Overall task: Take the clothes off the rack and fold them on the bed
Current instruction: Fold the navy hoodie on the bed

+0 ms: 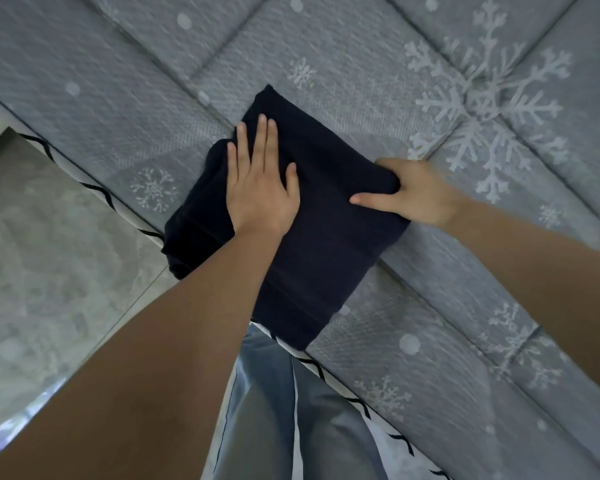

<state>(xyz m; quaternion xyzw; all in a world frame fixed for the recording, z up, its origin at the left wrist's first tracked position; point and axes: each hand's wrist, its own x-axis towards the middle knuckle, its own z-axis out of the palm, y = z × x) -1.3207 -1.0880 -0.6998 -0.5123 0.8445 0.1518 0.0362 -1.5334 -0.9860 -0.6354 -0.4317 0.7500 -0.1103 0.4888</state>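
A dark garment [323,216], already folded into a compact oblong, lay on the bed [361,64] close to its near edge, one corner reaching the edge at about 6 o'clock. Its long axis ran from 11 o'clock toward 5 o'clock. At its 9 o'clock side a looser bunch of cloth bulged out past the neat rectangle and overhung the edge slightly.

The left hand [260,188] lay flat on the garment, fingers straight and together, pointing toward 12 o'clock, the palm pressing down on the left half. It gripped nothing; it looked placed there to pin the layers and keep them from springing apart.

The right hand [416,192] sat at the garment's 3 o'clock edge. Its thumb lay on top of the cloth, pointing toward 9 o'clock, and the fingers were curled around the edge, apparently tucked under it, so it was pinching the fold. That hold seemed meant either to square the edge or to lift that side over for another fold, with the flat left hand as anchor.

The fold looked nearly done; the stray bunch at 9 o'clock probably wanted tucking in. The rack was not in view, nor any other clothes. Below the bed edge, at 6 o'clock, the person's grey trousers [274,410] showed, and a pale floor [49,254] lay at 8 o'clock.
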